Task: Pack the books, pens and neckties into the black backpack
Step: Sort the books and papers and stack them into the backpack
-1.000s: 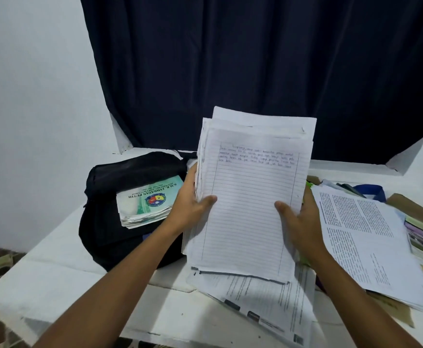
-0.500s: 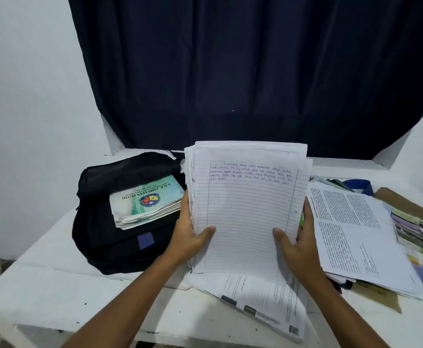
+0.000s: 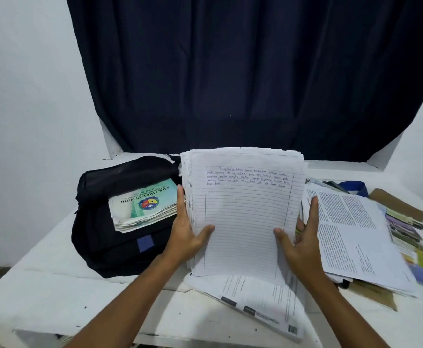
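Note:
The black backpack [image 3: 99, 242] lies open on the left of the white table [image 3: 54, 297], with a worn green-and-white book [image 3: 145, 204] sticking out of its mouth. In the middle, a thick stack of lined papers [image 3: 245, 222] stands upright with its lower edge on printed sheets [image 3: 255, 302]. My left hand [image 3: 185, 232] holds its left edge, thumb on the front page. My right hand [image 3: 300, 239] holds the right edge the same way, fingers pointing up beside it. Something dark blue, perhaps a necktie [image 3: 353, 187], peeks out at the back right.
A heap of printed pages [image 3: 351, 234] covers the right of the table, over colourful booklets [image 3: 411, 237] and a brown envelope [image 3: 396, 204]. A dark curtain [image 3: 230, 71] hangs behind, between white walls. The table's front edge runs close below my forearms.
The paper stack has come down from mid-air to stand on the table, and its sheets are now squared up. Both hands have stayed on its sides.

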`<state>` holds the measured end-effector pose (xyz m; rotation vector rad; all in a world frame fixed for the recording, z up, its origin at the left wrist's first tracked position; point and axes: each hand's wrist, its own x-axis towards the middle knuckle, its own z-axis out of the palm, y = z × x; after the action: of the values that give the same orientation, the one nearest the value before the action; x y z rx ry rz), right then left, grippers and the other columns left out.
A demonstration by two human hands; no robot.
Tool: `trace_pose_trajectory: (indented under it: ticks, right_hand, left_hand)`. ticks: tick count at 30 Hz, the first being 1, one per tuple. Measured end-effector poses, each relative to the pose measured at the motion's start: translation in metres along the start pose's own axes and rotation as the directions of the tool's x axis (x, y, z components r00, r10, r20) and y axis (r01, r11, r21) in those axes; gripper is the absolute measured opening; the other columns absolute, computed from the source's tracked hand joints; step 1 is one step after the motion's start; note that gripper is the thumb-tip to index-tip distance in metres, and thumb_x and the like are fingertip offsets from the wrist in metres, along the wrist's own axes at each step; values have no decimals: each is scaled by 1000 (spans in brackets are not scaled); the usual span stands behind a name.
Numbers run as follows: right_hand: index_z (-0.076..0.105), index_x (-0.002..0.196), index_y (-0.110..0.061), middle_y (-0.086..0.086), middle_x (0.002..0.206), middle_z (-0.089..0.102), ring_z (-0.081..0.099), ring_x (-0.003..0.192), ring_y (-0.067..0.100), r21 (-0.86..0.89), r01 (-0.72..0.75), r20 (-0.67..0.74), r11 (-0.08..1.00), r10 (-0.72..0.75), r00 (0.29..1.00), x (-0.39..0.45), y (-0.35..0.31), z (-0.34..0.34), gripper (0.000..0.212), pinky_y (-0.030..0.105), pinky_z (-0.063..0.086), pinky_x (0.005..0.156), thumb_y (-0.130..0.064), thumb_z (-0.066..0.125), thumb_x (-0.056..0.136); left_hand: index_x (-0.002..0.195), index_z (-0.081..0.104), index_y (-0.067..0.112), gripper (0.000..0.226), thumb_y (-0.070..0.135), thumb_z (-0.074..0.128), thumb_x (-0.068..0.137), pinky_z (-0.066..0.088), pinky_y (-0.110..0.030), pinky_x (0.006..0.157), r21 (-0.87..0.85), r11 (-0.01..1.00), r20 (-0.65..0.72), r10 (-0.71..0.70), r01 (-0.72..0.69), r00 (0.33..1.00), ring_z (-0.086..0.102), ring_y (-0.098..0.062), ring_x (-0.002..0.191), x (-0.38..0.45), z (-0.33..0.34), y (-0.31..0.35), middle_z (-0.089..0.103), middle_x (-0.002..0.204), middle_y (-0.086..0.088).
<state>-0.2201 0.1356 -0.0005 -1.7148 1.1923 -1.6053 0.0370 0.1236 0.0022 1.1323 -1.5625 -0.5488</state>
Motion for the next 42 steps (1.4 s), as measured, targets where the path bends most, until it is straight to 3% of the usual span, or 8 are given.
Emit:
trace_pose_trajectory:
  ticks: [4, 8, 15, 22, 27, 32, 36, 42]
  right_hand:
    - [-7, 136, -69, -22, 144, 35, 39, 129, -12, -108, 30, -65, 994, -37, 997, -6, -3, 13, 100, 31, 37, 108, -8, 59, 91]
    - [-8, 137, -68, 9, 153, 35, 42, 136, 25, -99, 16, -128, 995, -29, 991, -1, -9, 19, 97, 49, 39, 109, -11, 58, 93]
    - [-9, 139, -64, 5, 157, 25, 32, 141, 22, -176, 39, -81, 984, -54, 995, -8, -5, 17, 85, 47, 34, 112, -26, 52, 93]
    - [9, 149, -35, -3, 152, 24, 18, 135, -19, -174, 34, -73, 984, -47, 996, -5, 7, 18, 75, 2, 19, 106, -7, 53, 95]
    - [17, 144, -22, -25, 137, 27, 21, 119, -34, -138, -27, -90, 990, 14, 996, 8, 2, 13, 72, -7, 21, 96, 6, 56, 91]
    - [23, 152, -30, -8, 147, 42, 40, 134, 7, -91, -158, -65, 983, 153, 986, 31, -1, -28, 75, 30, 37, 109, -5, 59, 91]
    - [34, 145, -32, -19, 126, 55, 54, 104, -9, -49, -287, -6, 957, 287, 958, 61, 5, -98, 71, 6, 46, 75, 2, 60, 89]
    - [43, 143, -26, -6, 133, 56, 55, 118, 14, -46, -523, 23, 851, 524, 851, 84, 70, -202, 73, 25, 48, 87, 9, 63, 83]
  left_hand:
    - [140, -18, 62, 109, 25, 68, 84, 24, -7, 109, 114, 989, -21, 102, -99, 995, 21, 19, 136, 1, 6, -1, 9, 154, 30]
    - [139, -17, 64, 111, 22, 69, 83, 33, -37, 115, 25, 999, -67, 41, -39, 997, 37, -14, 141, 9, 8, 6, 25, 159, 1]
    - [145, -16, 39, 108, 7, 70, 87, 27, 2, 99, 60, 998, -45, 14, -11, 999, 28, 30, 121, 5, 16, -6, 18, 142, 34]
    - [143, -9, 61, 103, 38, 69, 81, 31, -33, 115, 23, 1000, -45, -18, 19, 999, 33, -5, 141, 7, 15, 1, 20, 160, 11]
    - [155, 7, 32, 98, 32, 71, 81, 34, -48, 115, 17, 999, -27, -36, 36, 999, 33, -10, 142, 20, 18, 3, 28, 157, 8]
    - [151, 23, 32, 92, 1, 73, 80, 42, -41, 109, -47, 997, 29, -60, 62, 998, 45, -5, 132, 45, 40, 30, 47, 143, 16]
    - [148, 30, 31, 92, -5, 72, 75, 49, -33, 98, -70, 983, 178, -154, 168, 972, 55, -10, 122, 76, 90, 57, 57, 131, 11]
    - [138, 41, 28, 83, -7, 75, 71, 56, -32, 84, -73, 929, 421, -301, 362, 856, 58, -18, 117, 105, 208, 62, 61, 124, 5]
